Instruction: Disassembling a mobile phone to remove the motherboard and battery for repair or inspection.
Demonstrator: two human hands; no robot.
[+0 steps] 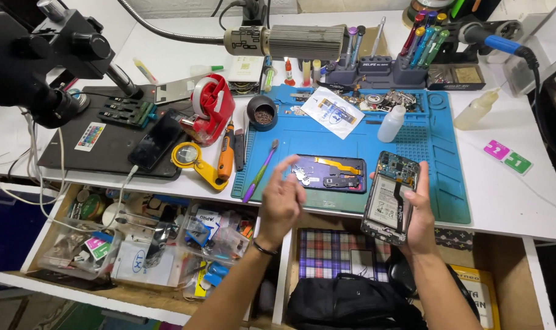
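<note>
- The opened phone (391, 197), back cover off with its battery and circuit board exposed, was clamped in the right hand (419, 215), held tilted over the bench's front edge, probably so the insides faced the wearer.
- The left hand (282, 198) hovered empty beside it, fingers spread apart and slightly curled, holding nothing.
- Just beyond the left hand, a dark removed phone panel (330, 173) with an orange flex strip lay flat on the blue work mat (436, 143), near enough to be reached.
- A purple prying tool (261, 170) rested at the mat's left edge, next to an orange screwdriver (226, 157).
- A small white squeeze bottle (391, 123) stood upright on the mat, with loose small parts behind it.
- Farther left sat a red tape dispenser (209, 107), a second dark phone (156, 140) on a cable, and a black microscope arm (43, 52).
- Below the bench (510, 195), an open drawer (131, 244) held a clutter of packets and spares; a black bag (351, 302) lay under the right hand.
</note>
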